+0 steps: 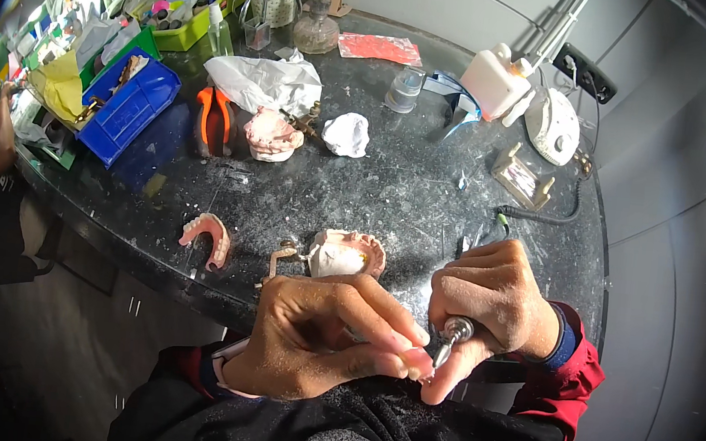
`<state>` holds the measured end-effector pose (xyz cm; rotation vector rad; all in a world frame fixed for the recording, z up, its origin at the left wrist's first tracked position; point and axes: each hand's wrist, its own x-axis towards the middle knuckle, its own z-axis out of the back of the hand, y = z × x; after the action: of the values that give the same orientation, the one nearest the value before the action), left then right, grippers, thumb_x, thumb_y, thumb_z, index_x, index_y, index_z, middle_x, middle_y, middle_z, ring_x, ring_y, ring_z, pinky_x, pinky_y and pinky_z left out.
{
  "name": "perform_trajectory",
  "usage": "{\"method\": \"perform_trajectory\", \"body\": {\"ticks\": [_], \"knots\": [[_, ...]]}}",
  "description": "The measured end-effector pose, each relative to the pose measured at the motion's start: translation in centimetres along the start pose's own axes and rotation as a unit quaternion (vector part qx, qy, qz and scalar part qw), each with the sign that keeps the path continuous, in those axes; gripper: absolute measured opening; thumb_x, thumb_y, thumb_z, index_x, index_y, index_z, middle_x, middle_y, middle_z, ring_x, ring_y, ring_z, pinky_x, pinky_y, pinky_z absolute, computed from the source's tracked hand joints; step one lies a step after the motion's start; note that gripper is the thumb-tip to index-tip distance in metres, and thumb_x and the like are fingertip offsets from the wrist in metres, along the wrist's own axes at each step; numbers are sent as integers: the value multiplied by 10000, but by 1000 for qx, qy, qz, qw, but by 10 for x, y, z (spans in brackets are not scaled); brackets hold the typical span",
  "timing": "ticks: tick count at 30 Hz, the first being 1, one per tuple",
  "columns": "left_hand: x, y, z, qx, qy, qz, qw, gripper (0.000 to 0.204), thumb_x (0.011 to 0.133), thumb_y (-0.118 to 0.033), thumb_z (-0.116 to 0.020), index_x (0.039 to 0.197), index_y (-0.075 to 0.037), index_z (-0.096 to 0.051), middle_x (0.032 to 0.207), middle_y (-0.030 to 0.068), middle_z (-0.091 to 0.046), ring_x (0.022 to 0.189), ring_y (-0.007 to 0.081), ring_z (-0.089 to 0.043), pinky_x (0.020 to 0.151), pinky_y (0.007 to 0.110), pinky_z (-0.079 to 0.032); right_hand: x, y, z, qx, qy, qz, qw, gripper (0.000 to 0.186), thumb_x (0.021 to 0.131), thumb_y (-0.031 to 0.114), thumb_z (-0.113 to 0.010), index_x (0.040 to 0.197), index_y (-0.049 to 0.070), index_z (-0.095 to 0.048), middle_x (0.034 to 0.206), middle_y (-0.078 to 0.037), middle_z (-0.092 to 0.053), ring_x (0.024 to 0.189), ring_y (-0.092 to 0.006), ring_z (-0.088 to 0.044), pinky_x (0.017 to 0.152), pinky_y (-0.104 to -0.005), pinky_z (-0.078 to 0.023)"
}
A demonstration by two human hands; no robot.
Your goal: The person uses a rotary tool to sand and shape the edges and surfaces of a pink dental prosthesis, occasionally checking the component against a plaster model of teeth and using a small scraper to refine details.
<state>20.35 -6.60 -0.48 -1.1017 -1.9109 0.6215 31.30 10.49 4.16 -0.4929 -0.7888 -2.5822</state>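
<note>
My left hand (320, 329) is closed, pinching a small pink denture piece (418, 362) between thumb and fingertips. Most of that piece is hidden by the fingers. Wrapped round a metal rotary handpiece (457, 328), my right hand (495, 300) holds its bur at the pink piece, with the thumb stretched beneath. White dust coats both hands. Just beyond my left hand stands a plaster dental model (347, 256) with a pink rim, beside a metal hinge part (282, 252). A pink denture with teeth (212, 237) lies further left on the dark bench.
Dust covers the bench (412, 192). Further back are orange-handled pliers (215, 120), a pinkish model (272, 135), crumpled white paper (268, 84) and a blue bin (131, 107). At right, a corded white control unit (551, 125) stands near a white bottle (496, 82). Another person's arm (3, 132) shows far left.
</note>
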Motion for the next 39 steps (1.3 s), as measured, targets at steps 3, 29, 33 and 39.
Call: {"method": "perform_trajectory", "body": {"ticks": [3,29,33,39], "knots": [[2,0,0,-10,-7,9,1000,148,743,129,-630,867,54,-600,948,201,-601,870,231,-646,776,289,-557,1,0,2,16,20,-12,1000,531,599,572,-695,637,94,-468,514,-18,-427,421,-206,-487,384,-308,-343],[0,0,0,6,-3,-6,1000,159,738,125,-636,869,41,-603,965,203,-601,855,234,-651,747,271,-558,2,2,0,-10,10,26,1000,505,629,560,-704,599,120,-457,480,8,-386,405,-184,-469,385,-298,-340],[0,-1,1,30,6,-16,999,157,740,130,-631,864,39,-604,972,203,-596,867,239,-649,753,276,-559,1,1,-1,4,17,-1,1000,501,626,561,-704,600,121,-468,479,9,-388,407,-190,-471,386,-299,-344],[0,0,1,15,-2,-4,1000,154,743,138,-620,861,40,-603,973,203,-592,877,241,-646,772,286,-560,1,-1,-2,1,7,15,1000,501,624,566,-702,604,119,-477,489,5,-415,414,-191,-485,386,-297,-349]]}}
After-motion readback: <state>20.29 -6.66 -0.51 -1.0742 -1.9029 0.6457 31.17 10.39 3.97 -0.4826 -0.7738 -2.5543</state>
